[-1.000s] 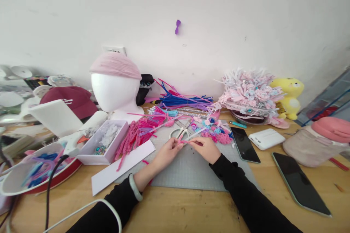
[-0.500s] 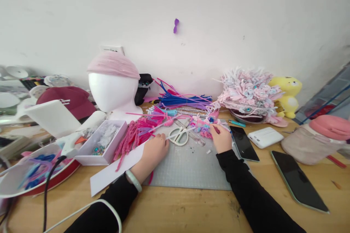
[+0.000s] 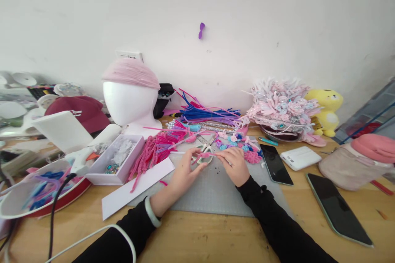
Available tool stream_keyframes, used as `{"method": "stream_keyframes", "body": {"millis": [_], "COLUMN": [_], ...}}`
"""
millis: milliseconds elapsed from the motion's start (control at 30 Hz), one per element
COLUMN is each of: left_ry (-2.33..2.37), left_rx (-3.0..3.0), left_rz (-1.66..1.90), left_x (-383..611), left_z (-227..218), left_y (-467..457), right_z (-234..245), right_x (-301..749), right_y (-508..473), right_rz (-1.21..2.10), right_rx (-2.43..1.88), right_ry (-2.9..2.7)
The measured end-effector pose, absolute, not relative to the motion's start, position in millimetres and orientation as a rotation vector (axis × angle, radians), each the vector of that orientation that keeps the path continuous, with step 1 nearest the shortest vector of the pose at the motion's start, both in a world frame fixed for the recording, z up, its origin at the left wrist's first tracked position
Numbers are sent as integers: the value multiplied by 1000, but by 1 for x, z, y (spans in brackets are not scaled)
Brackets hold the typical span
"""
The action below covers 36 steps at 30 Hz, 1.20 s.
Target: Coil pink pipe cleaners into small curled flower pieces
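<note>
Over the grey cutting mat [image 3: 212, 197], my right hand [image 3: 233, 165] pinches one end of a pink fuzzy pipe cleaner piece [image 3: 206, 155]. My left hand [image 3: 184, 172] is at the other end, its thumb and fingers parted around the piece; whether they touch it I cannot tell. White-handled scissors [image 3: 208, 146] lie on the mat just beyond, partly hidden by the fingers and the pink piece. Small pink, blue and purple fuzzy flowers [image 3: 234, 144] lie behind my right hand. A pile of pink pipe cleaners [image 3: 148, 154] is left of the scissors.
A white card [image 3: 138, 189] and a box of beads [image 3: 119, 160] are on the left, near a glue gun [image 3: 82, 164]. Behind stand a foam head [image 3: 129, 104] and a decorated pink headpiece [image 3: 282, 109]. Phones [image 3: 338, 209] and a white power bank [image 3: 300, 158] lie right.
Both hands have come closer together over the mat's middle. My right hand has moved left, away from the flowers. The pink piece now shows between the hands, where a pale strip was before.
</note>
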<state>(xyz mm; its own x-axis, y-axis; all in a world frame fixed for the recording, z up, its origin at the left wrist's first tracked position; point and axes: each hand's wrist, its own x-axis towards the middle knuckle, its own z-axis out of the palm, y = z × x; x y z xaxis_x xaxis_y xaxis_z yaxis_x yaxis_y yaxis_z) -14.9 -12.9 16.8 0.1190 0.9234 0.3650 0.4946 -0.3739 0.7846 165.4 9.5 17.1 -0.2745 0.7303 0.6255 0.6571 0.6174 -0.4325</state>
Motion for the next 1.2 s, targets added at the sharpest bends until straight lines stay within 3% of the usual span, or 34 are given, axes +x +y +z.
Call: {"method": "stream_keyframes", "body": {"millis": [200, 467, 600, 1200], "left_ry": [1239, 1407, 1389, 1328], "left_rx": [1675, 1607, 1559, 1606], "left_rz": [1086, 1271, 1325, 1284], "left_x": [-12, -15, -16, -14], "left_z": [9, 9, 7, 2], "left_y": [-9, -6, -4, -3], "right_z": [18, 6, 1, -1], "right_x": [158, 144, 136, 125], "right_y": [2, 8, 2, 7], "right_rz": [225, 1521, 1892, 1703], "right_rx": [-1026, -887, -793, -767], "right_ry": [-2041, -670, -408, -416]}}
